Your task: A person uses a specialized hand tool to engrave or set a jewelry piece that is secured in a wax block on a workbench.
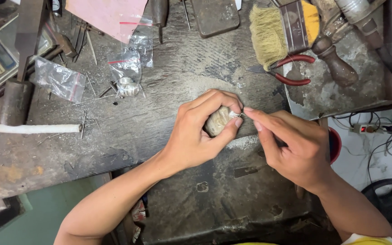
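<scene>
My left hand (198,134) is wrapped around a pale, rounded wooden block (217,120) and pins a small silver piece (235,115) against its top with the fingertips. My right hand (291,147) comes in from the right, thumb and forefinger pinched at that silver piece; whatever thin tool it holds is hidden by the fingers. Both hands rest over the dark, worn workbench (178,68), near a patch of pale filings (243,142).
A wide bristle brush (280,29) and red-handled pliers (286,70) lie at the back right beside a wooden-handled tool (339,66). Small clear bags (125,68), silver rings (128,87), a white rod (37,129) and loose needles lie left. A power strip (370,129) sits on the floor.
</scene>
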